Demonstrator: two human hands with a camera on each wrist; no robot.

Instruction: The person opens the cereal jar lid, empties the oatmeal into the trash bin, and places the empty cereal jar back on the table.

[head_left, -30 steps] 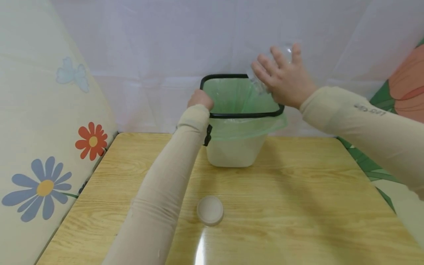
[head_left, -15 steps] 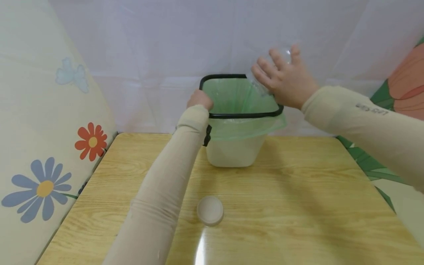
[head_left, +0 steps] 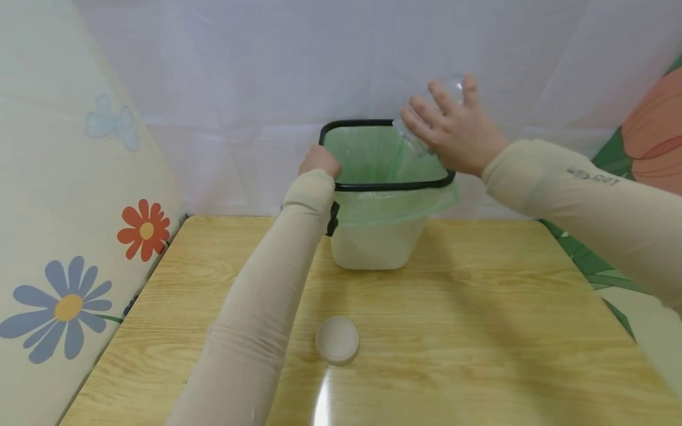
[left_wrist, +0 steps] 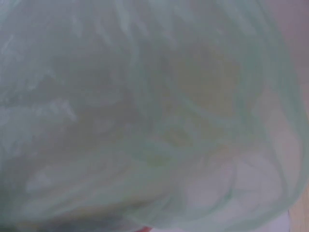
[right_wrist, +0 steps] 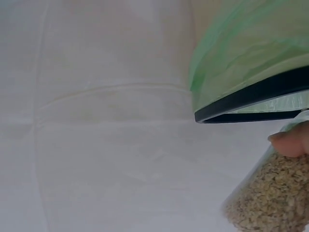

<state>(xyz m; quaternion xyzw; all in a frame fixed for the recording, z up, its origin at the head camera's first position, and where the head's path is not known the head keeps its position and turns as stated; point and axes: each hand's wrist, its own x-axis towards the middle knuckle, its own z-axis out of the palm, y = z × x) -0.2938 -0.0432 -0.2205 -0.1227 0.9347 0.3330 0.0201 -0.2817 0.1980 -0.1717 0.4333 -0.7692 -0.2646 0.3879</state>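
Note:
My right hand (head_left: 455, 127) holds a clear jar (head_left: 407, 141) tilted over the right side of a white trash bin (head_left: 373, 245), its mouth end down by the rim. Pale oat-like flakes (right_wrist: 273, 193) fill the part of the jar seen in the right wrist view, where my thumb (right_wrist: 292, 141) lies across it. At the bin's left corner, my left hand (head_left: 321, 161) grips the black rim (head_left: 391, 187); its fingertips are hidden. A green bag (head_left: 367, 151) lines the bin and hangs over the outside. That bag fills the left wrist view, blurred.
A round beige lid (head_left: 338, 340) lies on the wooden table (head_left: 453, 331), in front of the bin. White cloth (head_left: 256, 89) hangs close behind. Flower-painted panels (head_left: 69, 195) stand along both sides. On the bin's left is a black clip (head_left: 333, 219).
My right hand and the jar have shifted very slightly left and down over the bin. The left hand keeps its grip on the rim, and the head view has drifted a little.

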